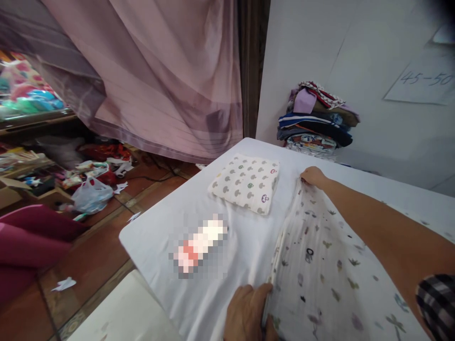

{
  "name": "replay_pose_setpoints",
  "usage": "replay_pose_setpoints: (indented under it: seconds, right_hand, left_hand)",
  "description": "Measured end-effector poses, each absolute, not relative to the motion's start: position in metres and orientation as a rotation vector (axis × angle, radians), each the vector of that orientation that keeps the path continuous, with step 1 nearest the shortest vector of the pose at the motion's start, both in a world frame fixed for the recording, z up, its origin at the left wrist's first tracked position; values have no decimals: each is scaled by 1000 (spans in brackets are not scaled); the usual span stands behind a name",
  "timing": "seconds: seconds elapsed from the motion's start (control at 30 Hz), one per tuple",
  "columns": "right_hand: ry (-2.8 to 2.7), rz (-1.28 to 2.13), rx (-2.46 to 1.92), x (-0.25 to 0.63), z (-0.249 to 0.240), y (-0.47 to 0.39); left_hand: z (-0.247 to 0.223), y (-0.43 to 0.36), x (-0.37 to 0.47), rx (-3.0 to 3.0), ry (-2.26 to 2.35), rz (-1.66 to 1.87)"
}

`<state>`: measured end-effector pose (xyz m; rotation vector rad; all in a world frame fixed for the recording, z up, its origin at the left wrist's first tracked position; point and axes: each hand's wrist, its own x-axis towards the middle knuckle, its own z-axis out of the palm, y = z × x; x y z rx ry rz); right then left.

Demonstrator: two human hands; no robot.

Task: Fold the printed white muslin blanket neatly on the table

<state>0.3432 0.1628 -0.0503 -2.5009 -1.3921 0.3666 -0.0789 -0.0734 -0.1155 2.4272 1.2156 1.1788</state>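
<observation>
Hanging curtain: pink fabric, beside a pale wall; fills the upper left.
Table: white, rounded corners, surface creased; carries both cloths.
Printed cloth: white, thin, small plant motifs; lies on the table's right side, one long edge running taut between the two hands.
Clothes pile: stacked beyond the table's far edge, near the wall.
Folded cloth: mushroom print, flat on the table, left of the printed cloth and apart from it.
Plastic bag: on the floor at left, among clutter.
Wall note: reads "45-50".
Right hand: arm extended; fingers together, clamped on the far corner of the printed cloth.
Left hand: fingers bent against the near part of that edge; cannot tell whether they pinch it.
Pixelated item: on the table, near the folded cloth; identity obscured.
</observation>
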Motion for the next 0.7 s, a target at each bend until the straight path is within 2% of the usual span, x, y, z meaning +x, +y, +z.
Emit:
replay_pose_setpoints:
  seconds: [0.43, 0.7]
  right_hand:
    - [-1225, 592, -2574, 331, -50, 167]
    - [-1276, 586, -2691, 326, -44, 176]
  left_hand:
    - [-112, -71, -73, 2441, 1306, 1302]
    - [-112, -73, -78, 2389, 1221, 1181]
